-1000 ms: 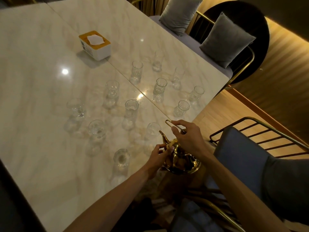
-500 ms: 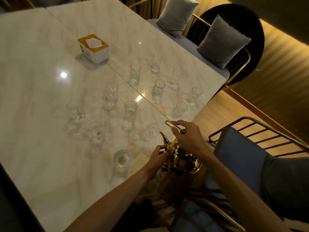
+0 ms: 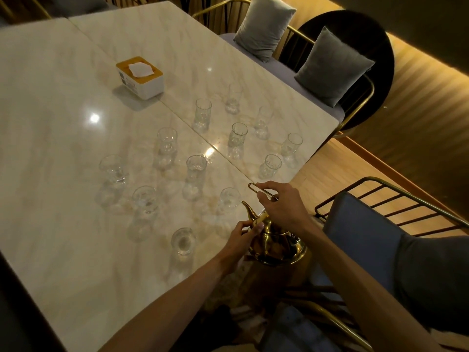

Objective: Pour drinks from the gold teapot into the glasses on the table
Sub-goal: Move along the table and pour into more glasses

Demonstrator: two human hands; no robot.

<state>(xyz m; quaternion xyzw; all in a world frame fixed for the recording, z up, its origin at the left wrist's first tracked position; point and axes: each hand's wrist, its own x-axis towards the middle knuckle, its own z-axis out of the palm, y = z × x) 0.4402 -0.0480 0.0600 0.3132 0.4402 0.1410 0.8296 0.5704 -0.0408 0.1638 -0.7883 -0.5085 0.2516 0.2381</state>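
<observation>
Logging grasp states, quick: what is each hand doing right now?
Left hand: closed on the gold teapot, at its neck below the spout.
Right hand: closed on the teapot's wire handle.

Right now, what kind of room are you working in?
Probably a restaurant or lounge dining area: a long marble table set with many glasses, cushioned gold-framed chairs, and a tissue box.
</observation>
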